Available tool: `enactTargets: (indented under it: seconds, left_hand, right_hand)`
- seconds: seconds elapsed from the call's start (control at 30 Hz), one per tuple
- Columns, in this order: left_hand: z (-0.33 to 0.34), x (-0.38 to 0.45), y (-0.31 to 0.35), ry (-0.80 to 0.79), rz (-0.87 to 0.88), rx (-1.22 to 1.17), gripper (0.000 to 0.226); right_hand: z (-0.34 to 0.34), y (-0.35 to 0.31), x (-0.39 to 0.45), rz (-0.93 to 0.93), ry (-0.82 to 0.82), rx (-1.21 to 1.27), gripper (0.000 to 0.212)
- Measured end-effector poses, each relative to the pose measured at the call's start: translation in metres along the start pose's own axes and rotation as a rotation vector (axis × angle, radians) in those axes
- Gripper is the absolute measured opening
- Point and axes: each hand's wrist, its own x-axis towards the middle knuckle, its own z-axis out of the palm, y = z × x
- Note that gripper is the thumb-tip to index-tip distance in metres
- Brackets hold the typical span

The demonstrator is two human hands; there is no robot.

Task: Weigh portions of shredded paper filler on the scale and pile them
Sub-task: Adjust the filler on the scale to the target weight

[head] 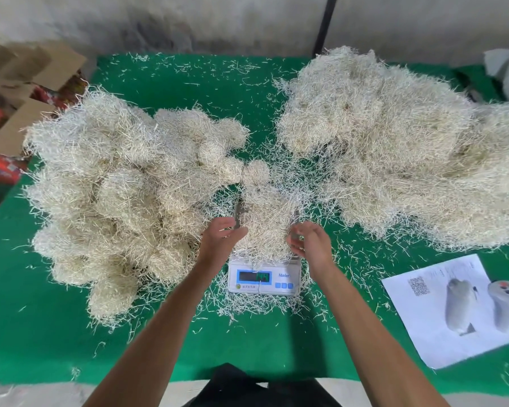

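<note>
Green felt (247, 92) covers the bench. Your left hand (222, 239) and right hand (309, 242) flank the portion (266, 218) on the scale (263, 277), fingers apart, gripping nothing. Keep fingertips clear until the display settles, then scoop from beneath.
</note>
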Motion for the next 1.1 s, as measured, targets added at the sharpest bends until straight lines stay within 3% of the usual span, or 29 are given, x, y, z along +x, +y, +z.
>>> enactTargets:
  seconds: [0.07, 0.2, 0.27, 0.37, 0.47, 0.53, 0.63, 0.67, 0.73, 0.8, 0.93, 1.0, 1.03, 1.1]
  left_hand:
    - [0.004, 0.003, 0.003, -0.012, -0.007, -0.031, 0.047]
    - [0.015, 0.014, 0.015, 0.004, -0.038, -0.044, 0.047]
    - [0.024, 0.022, 0.024, 0.045, -0.036, 0.018, 0.058]
    - [0.036, 0.04, 0.038, 0.044, 0.111, 0.356, 0.1]
    - [0.054, 0.059, 0.05, -0.18, 0.345, 0.729, 0.113]
    - [0.065, 0.069, 0.051, -0.296, 0.366, 0.837, 0.114]
    - [0.077, 0.08, 0.048, -0.345, 0.313, 0.842, 0.118]
    - [0.079, 0.083, 0.047, -0.336, 0.277, 0.837, 0.123]
    - [0.08, 0.083, 0.042, -0.281, 0.172, 0.829, 0.136]
    - [0.08, 0.078, 0.036, -0.19, 0.107, 0.793, 0.141]
    - [0.078, 0.07, 0.033, -0.084, 0.114, 0.577, 0.128]
    - [0.069, 0.072, 0.037, -0.151, 0.204, 0.568, 0.11]
    - [0.064, 0.074, 0.04, -0.198, 0.289, 0.625, 0.1]
    - [0.054, 0.077, 0.045, -0.285, 0.442, 0.716, 0.085]
  right_hand:
    - [0.003, 0.001, 0.001, -0.023, 0.026, -0.045, 0.015]
    - [0.015, 0.0, 0.004, -0.125, 0.058, -0.107, 0.048]
    - [0.021, -0.004, 0.009, -0.141, 0.1, -0.133, 0.054]
    - [0.026, -0.015, 0.017, -0.132, 0.137, -0.202, 0.082]
    - [0.029, -0.027, 0.026, -0.149, 0.075, -0.303, 0.099]
    - [0.03, -0.033, 0.032, -0.121, 0.029, -0.355, 0.089]
    - [0.025, -0.036, 0.04, -0.172, -0.008, -0.389, 0.031]
    - [0.022, -0.035, 0.042, -0.187, -0.01, -0.38, 0.027]
    - [0.015, -0.037, 0.043, -0.172, 0.012, -0.371, 0.03]
    - [0.01, -0.038, 0.043, -0.154, 0.016, -0.374, 0.055]
    - [-0.004, -0.032, 0.041, -0.13, -0.038, -0.42, 0.071]
    - [-0.009, -0.027, 0.041, -0.103, -0.1, -0.321, 0.063]
    - [-0.011, -0.025, 0.041, -0.09, -0.129, -0.263, 0.041]
    - [-0.011, -0.022, 0.042, -0.071, -0.152, -0.151, 0.025]
